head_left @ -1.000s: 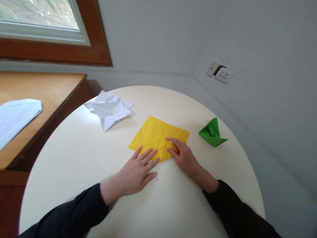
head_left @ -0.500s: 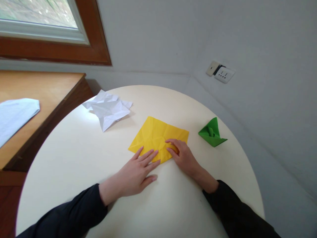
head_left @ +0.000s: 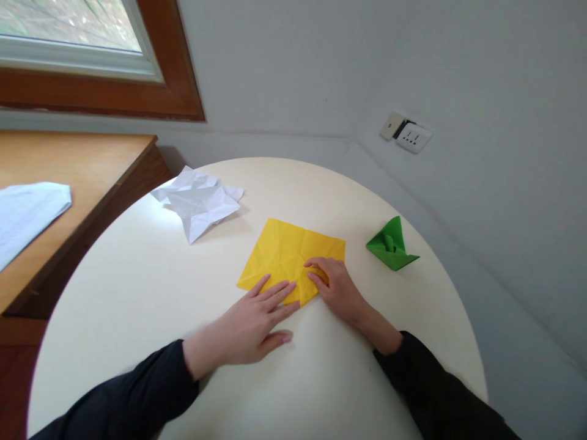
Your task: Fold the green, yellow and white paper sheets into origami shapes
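Note:
A sheet of yellow paper [head_left: 285, 247], marked with many crease lines, lies on the white round table [head_left: 151, 293] in front of me. My left hand [head_left: 257, 322] rests flat across its near left edge, with the fingers spread. On the right part of the sheet is my right hand [head_left: 337, 287], its index finger and thumb curved and apart, the tips touching the paper. The other fingers of that hand are partly hidden beneath it.
A folded green paper boat [head_left: 393, 249] stands to the right of my right hand. Crumpled, creased white paper [head_left: 202, 205] sits at the table's far left. Beyond the left edge is a wooden desk [head_left: 92, 150] bearing a pale blue cloth-like item [head_left: 32, 211].
The yellow paper has turned slightly and shifted a little left and toward me. My left hand has slid slightly nearer with it; the right hand has barely moved.

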Motion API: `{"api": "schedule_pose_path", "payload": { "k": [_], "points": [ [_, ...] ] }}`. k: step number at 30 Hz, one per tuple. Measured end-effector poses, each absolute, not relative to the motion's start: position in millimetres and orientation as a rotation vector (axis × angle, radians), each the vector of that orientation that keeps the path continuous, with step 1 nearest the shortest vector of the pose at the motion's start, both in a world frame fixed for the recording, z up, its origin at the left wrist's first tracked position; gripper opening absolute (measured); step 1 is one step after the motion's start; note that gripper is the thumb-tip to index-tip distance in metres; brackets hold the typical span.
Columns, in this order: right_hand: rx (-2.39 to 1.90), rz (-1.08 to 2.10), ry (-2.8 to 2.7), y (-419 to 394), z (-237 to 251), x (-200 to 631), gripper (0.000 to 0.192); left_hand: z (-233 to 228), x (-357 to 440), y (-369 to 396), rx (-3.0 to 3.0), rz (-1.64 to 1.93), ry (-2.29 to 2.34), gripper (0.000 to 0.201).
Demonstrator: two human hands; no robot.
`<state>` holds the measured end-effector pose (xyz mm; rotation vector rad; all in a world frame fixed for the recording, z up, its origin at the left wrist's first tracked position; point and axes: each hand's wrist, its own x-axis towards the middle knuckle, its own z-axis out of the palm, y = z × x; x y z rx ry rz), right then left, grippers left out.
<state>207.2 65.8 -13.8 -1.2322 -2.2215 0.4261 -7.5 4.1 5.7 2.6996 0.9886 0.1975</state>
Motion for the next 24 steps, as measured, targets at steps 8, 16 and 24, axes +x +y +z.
{"api": "schedule_pose_path", "payload": {
  "k": [8, 16, 24],
  "points": [
    [-1.066, 0.364, -2.042, 62, -11, 209, 0.010, 0, -4, 3, 2.692, 0.295, 1.103, 0.040],
    [-0.901, 0.611, -2.043, 54, -13, 210, 0.016, -2, -3, 8, 2.690, 0.293, 1.266, 0.039],
    [-0.910, 0.966, -2.017, 55, -6, 222, 0.047, 0, -3, 11, 2.633, 0.326, 1.296, 0.034]
  ]
}}
